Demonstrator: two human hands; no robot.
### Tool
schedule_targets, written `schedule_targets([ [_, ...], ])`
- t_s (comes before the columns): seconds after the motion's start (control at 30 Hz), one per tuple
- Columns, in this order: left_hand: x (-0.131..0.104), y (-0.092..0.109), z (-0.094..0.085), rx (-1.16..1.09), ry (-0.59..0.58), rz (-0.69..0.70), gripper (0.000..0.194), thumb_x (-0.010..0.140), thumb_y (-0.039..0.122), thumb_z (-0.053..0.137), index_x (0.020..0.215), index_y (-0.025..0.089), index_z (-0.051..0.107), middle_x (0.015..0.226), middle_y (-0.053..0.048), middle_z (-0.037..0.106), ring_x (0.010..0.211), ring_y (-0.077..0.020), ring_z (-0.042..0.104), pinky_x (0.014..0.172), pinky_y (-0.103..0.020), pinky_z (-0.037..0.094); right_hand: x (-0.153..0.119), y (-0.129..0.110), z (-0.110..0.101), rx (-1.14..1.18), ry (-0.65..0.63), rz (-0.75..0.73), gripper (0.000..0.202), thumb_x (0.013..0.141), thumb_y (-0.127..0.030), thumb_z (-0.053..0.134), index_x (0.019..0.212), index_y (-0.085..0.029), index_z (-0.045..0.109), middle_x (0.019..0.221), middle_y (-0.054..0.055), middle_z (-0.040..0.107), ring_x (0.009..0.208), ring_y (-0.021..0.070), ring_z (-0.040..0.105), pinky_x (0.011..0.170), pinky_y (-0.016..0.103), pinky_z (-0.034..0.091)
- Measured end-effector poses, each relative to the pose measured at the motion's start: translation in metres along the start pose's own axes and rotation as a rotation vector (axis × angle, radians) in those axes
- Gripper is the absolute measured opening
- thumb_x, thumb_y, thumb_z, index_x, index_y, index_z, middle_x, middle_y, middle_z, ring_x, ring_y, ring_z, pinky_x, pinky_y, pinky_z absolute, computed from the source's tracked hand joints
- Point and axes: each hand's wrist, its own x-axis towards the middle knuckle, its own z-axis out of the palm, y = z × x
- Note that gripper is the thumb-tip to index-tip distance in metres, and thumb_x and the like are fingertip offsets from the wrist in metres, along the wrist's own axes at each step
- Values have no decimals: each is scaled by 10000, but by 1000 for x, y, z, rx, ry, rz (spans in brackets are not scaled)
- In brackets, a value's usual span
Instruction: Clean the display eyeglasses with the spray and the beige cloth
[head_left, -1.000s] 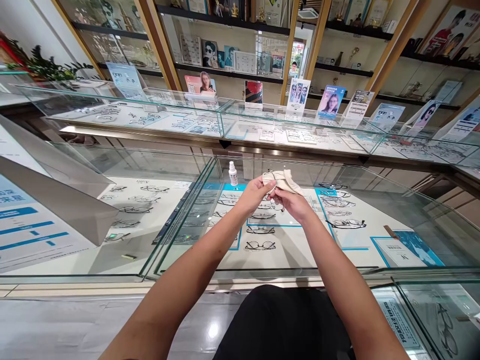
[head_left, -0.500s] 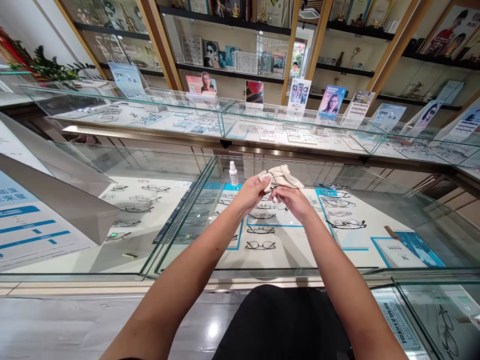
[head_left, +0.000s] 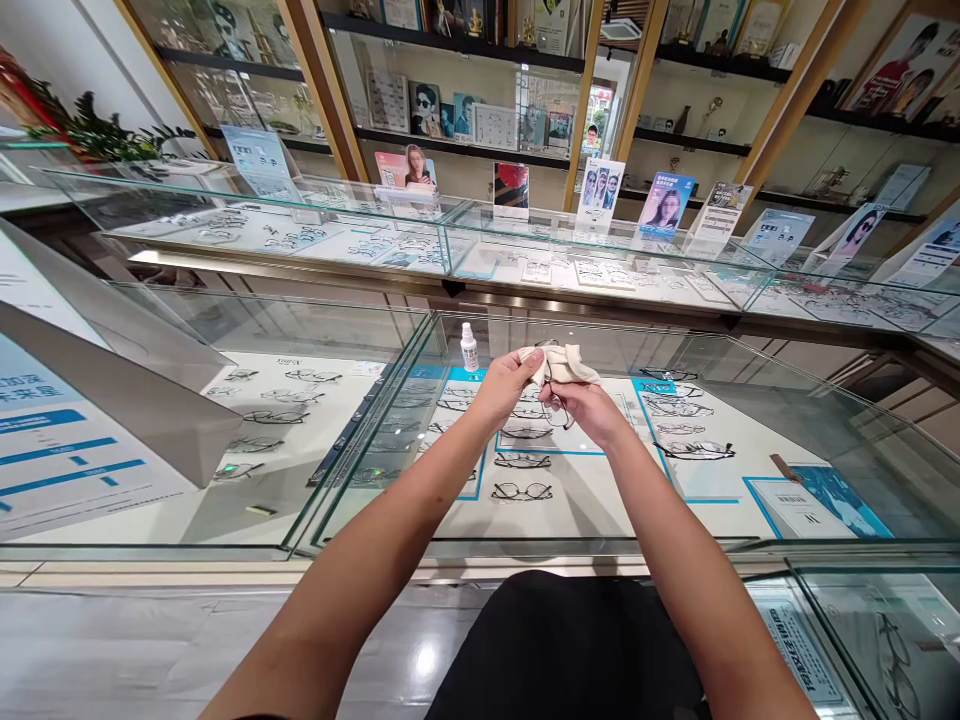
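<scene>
A cream cloth (head_left: 571,364) is bunched between my two hands above the glass showcase. My left hand (head_left: 511,382) pinches the cloth at its left end, with the thumb on top. Thin dark-framed glasses (head_left: 556,412) hang at my right hand (head_left: 586,404), whose fingers are closed on the frame below the cloth. Part of the glasses is hidden by the cloth and fingers. A white spray bottle (head_left: 469,348) stands upright on the glass, left of my left hand.
Rows of glasses (head_left: 522,491) lie inside the showcase below my hands. A large white sign (head_left: 75,440) rises at the left. Behind runs a second glass case (head_left: 450,235) with upright cards (head_left: 511,190) on it.
The cloth has shifted and is folded differently, its right end slightly lower. The glasses have turned, so a rim now hangs lower beside my right fingers.
</scene>
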Motion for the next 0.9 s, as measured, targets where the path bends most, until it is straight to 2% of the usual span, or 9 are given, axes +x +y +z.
schedule_targets([
  [0.1,1,3,-1,-17,-50,-18,477,876,615,759,889,143,692,608,-8,611,577,-151,601,629,-300,524,0,0,-2,14,-6,-13,227,799,-408,785,840,-188,819,889,71,756,791,173,570,704,320,414],
  [0.2,0,4,-1,-62,-103,-44,457,815,517,859,1003,135,693,707,-20,665,635,-138,616,664,-279,515,1,-2,-3,40,8,-17,220,792,-408,790,808,-191,821,846,54,735,770,166,562,721,320,424],
  [0.33,-2,4,0,-73,-158,-53,422,754,413,925,942,155,650,669,-4,653,625,-140,618,675,-283,516,0,-3,0,65,16,-28,201,763,-397,799,782,-196,805,800,42,715,737,162,539,698,324,415],
  [0.5,-2,-2,-1,-10,-128,-18,385,873,513,804,901,166,640,593,8,604,581,-161,616,647,-314,534,-1,2,3,39,-14,-34,157,774,-347,815,817,-197,801,825,38,730,765,160,546,722,325,411],
  [0.67,0,-5,-2,14,-116,-9,470,951,616,661,886,151,667,574,-4,582,582,-174,626,633,-321,539,-1,3,1,5,-28,-41,151,788,-341,814,821,-194,810,844,34,736,772,151,543,735,317,408],
  [0.77,0,-2,-2,-19,-115,-21,473,905,599,734,963,132,684,651,-21,640,643,-165,634,675,-310,538,1,1,0,64,23,-49,141,770,-335,806,831,-208,808,829,32,742,767,159,550,697,315,396],
  [0.9,0,1,0,-36,-120,-24,446,785,462,894,989,142,660,709,-7,667,671,-143,631,701,-288,524,3,2,0,105,73,-73,140,740,-321,806,838,-221,804,809,28,738,772,169,559,661,314,373],
])
